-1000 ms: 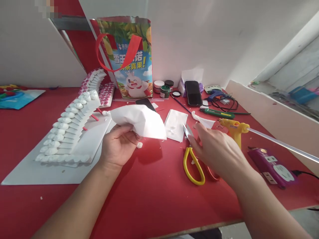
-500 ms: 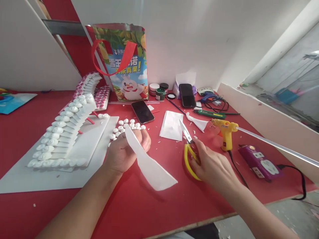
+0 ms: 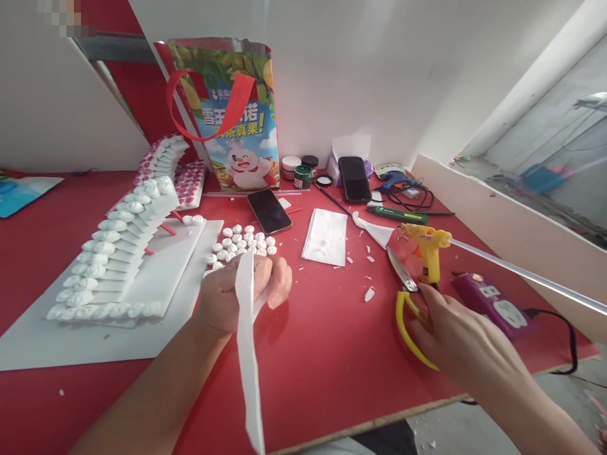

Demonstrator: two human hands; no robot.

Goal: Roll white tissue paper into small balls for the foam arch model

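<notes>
My left hand [image 3: 237, 292] is closed on a white paper strip [image 3: 247, 360], which hangs down past the table's front edge. Over on the right, my right hand [image 3: 462, 335] has hold of yellow-handled scissors [image 3: 406, 309], their blades pointing away toward the glue gun. A stack of white paper pieces [image 3: 325, 235] lies on the table between the hands. Several small white paper rosettes [image 3: 237, 239] sit just beyond my left hand. Left of it stands a curved white staircase model [image 3: 121, 265] edged with rosettes, on a white board [image 3: 28, 344].
A yellow glue gun [image 3: 429, 243] with a long glue stick stands near a purple power strip [image 3: 496, 306]. Behind are two phones [image 3: 269, 212], paint jars [image 3: 303, 177], a green pen-like tool [image 3: 401, 215] and a printed bag [image 3: 237, 126]. A twisted white paper piece [image 3: 372, 229] and scraps lie about.
My right hand has carried the scissors to the right, near the glue gun. The paper strip in my left hand has turned and now hangs more steeply, edge toward me.
</notes>
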